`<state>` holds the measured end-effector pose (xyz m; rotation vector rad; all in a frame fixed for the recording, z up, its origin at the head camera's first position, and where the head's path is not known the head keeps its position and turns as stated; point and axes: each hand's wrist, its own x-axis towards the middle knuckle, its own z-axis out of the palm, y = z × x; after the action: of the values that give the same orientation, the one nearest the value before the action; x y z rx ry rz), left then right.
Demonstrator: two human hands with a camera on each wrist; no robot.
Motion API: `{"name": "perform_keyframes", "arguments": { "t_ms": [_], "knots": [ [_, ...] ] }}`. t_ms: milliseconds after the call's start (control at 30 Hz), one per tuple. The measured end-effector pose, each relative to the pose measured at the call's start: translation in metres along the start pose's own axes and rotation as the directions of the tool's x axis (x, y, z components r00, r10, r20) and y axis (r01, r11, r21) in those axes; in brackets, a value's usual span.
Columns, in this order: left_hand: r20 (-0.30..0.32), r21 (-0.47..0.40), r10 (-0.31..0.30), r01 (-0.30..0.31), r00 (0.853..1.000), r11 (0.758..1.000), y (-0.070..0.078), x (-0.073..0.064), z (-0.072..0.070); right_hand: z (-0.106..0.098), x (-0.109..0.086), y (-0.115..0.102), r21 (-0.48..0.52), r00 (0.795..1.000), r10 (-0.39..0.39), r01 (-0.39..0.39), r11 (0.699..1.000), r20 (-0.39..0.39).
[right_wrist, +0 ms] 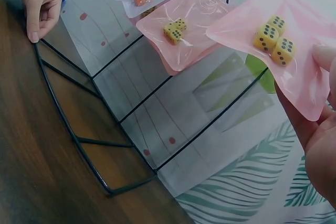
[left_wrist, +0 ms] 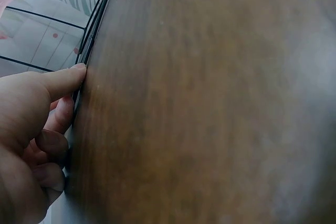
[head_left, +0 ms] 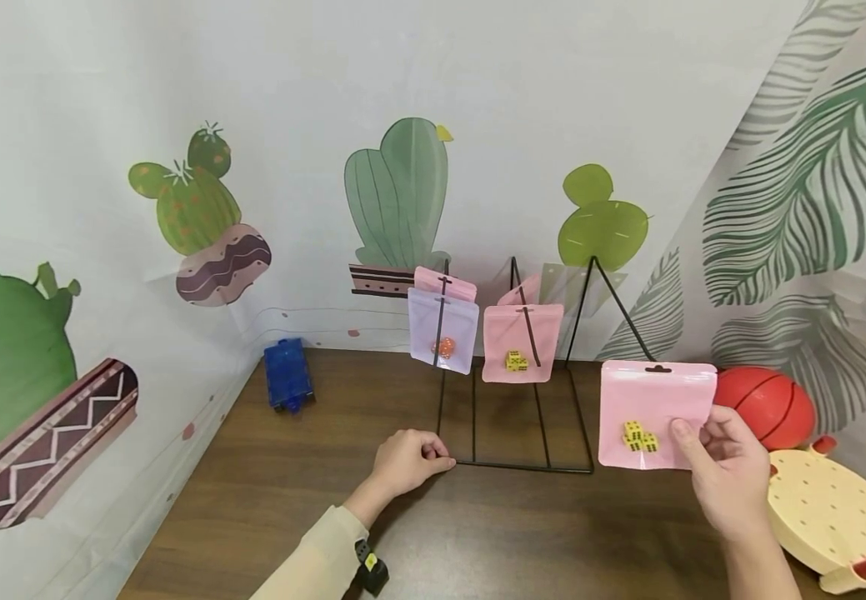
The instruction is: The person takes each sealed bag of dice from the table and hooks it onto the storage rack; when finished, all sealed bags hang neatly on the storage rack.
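A black wire display rack [head_left: 523, 468] stands on the table with its prongs pointing forward. My left hand [head_left: 407, 463] pinches the front left corner of its base between thumb and curled fingers. On the right, my right hand [head_left: 733, 471] holds a pink zip bag [head_left: 628, 396] with yellow dice [right_wrist: 273, 40] inside, thumb on its front. The bag's top hole is at the tip of the right prong; I cannot tell whether the prong passes through. Pink bags with yellow dice [head_left: 523, 333] hang on the middle prong. A lilac bag [head_left: 421, 329] with orange dice hangs on the left one, before a pink bag [head_left: 433, 279].
A blue translucent object [head_left: 288, 375] lies at the table's back left. Beyond my right hand are a red ball [head_left: 770, 408] and a cream oval object [head_left: 845, 508] with red parts. A cloth printed with cacti and leaves [head_left: 290, 75] hangs behind the table.
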<state>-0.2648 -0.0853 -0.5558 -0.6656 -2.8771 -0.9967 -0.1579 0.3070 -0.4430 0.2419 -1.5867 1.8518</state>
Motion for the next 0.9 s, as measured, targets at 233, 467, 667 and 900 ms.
{"name": "perform_keyframes", "arguments": {
  "t_ms": [233,467,667,900],
  "knots": [
    [0.0,-0.004,0.006,-0.006,1.0,1.0,0.0,-0.001,0.001,0.007,0.004,-0.001,-0.083,0.992,0.106,-0.112,0.99,-0.074],
    [-0.005,-0.003,0.006,-0.006,1.0,1.0,-0.001,-0.001,0.002,0.013,0.01,0.001,-0.157,0.984,0.143,-0.158,0.975,-0.103],
    [0.003,-0.009,0.011,-0.011,1.0,1.0,-0.002,-0.001,0.002,0.021,0.02,0.008,-0.126,0.982,0.144,-0.159,0.979,-0.121],
    [0.005,-0.016,0.008,-0.008,1.0,1.0,-0.001,-0.001,0.001,0.035,0.04,0.018,-0.045,0.981,0.121,-0.129,0.991,-0.15]
  ]
}}
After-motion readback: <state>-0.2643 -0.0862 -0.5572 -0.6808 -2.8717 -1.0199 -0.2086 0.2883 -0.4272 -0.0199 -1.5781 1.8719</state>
